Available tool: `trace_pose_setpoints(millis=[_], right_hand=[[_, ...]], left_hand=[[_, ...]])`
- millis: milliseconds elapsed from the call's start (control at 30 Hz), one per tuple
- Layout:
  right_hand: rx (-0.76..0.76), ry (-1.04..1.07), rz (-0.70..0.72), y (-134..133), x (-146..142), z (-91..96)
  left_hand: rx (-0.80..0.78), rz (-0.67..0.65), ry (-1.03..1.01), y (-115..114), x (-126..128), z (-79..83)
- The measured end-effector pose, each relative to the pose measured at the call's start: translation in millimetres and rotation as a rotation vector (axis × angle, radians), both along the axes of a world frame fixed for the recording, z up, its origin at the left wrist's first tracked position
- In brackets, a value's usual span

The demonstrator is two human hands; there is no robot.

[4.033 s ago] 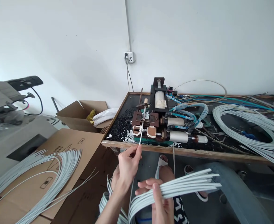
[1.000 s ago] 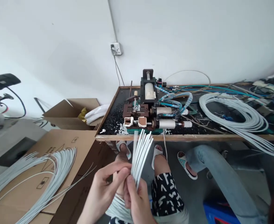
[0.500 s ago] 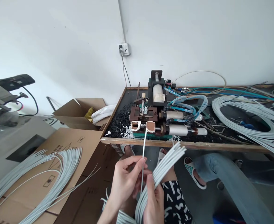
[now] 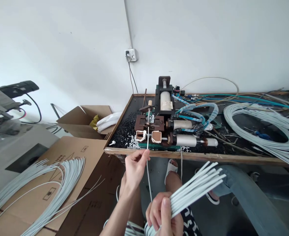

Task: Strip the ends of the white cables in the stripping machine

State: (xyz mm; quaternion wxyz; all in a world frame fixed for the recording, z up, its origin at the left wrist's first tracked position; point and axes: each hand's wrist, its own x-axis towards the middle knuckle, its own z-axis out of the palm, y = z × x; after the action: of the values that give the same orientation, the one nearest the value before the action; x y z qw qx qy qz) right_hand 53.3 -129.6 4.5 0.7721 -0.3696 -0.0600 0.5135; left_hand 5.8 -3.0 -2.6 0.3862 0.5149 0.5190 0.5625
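Note:
My left hand (image 4: pixel 134 168) pinches a single thin white cable (image 4: pixel 147 149) near its tip. The cable's end reaches into the jaws of the small brown stripping machine (image 4: pixel 150 126) on the workbench. My right hand (image 4: pixel 162 214) grips a bundle of several white cables (image 4: pixel 196 188) that fans out to the right, low in the view. The machine has white pneumatic cylinders (image 4: pixel 192 141) and blue hoses on its right side.
A wooden-edged workbench (image 4: pixel 196 156) carries a big coil of white cable (image 4: pixel 264 131) at the right and black and white scraps. Cut white cables (image 4: pixel 48 186) lie on flattened cardboard at the left. An open cardboard box (image 4: pixel 81 121) stands behind. My sandalled feet show under the bench.
My left hand drew one cable out of the bundle and lifted it up to the machine's jaws. The right hand swung the bundle down and to the right.

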Motion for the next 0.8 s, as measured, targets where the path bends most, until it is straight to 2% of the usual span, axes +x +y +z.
trace_pose_setpoints(millis=[167,633,800], right_hand=[[-0.028,0.015,0.001,10.7,11.9,4.0],[-0.04,0.035,0.008,15.0,18.7,6.4],[-0.055,0.007,0.05,13.2,16.7,3.4]], left_hand=[[-0.006,-0.002,-0.052,8.6,0.6,-1.1],[0.008,0.018,-0.064,9.1,-1.9,-7.5],[-0.031,-0.003,-0.074,10.0,-2.2,-2.8]])
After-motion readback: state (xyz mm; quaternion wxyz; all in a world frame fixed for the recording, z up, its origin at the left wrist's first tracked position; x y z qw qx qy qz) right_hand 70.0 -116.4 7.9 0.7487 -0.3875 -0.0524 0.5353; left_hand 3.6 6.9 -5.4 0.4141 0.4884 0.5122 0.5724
